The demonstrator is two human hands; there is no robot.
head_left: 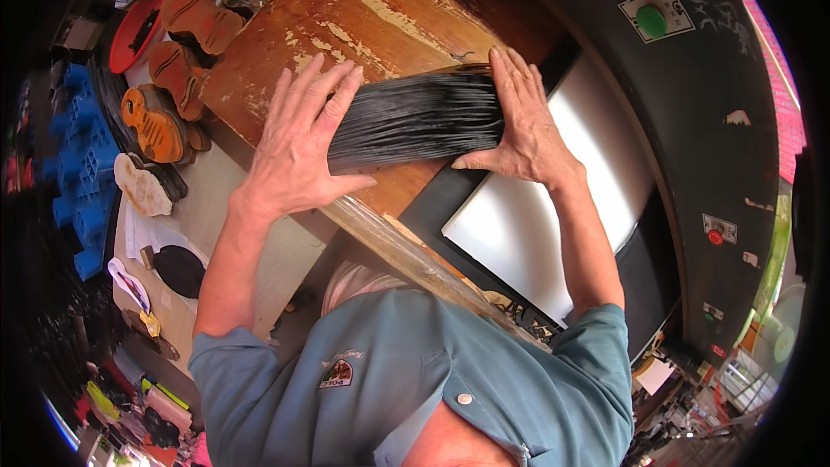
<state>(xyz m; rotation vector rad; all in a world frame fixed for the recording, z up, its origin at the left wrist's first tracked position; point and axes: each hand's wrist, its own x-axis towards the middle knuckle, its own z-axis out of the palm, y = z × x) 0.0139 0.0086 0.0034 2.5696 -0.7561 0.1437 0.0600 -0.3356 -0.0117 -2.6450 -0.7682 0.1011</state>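
Between my two hands is a stack of thin black sheets (415, 117), its many layered edges running from left to right. My left hand (298, 138) presses against the left end of the stack, fingers stretched and thumb pointing inward along the near side. At the other end, my right hand (529, 125) braces the stack with its palm, fingers pointing away and the thumb at the near corner. Beneath the stack is a worn brown wooden tabletop (277, 22) with peeling varnish. The undersides of both palms are hidden.
Right of the table lies a white board (510, 225) on a black surface, beside a dark machine frame (692, 130) with a green button (651, 22) and a red button (715, 235). Leftward are orange sole-shaped pieces (156, 130), a red bowl (138, 30) and blue plastic crates (86, 164).
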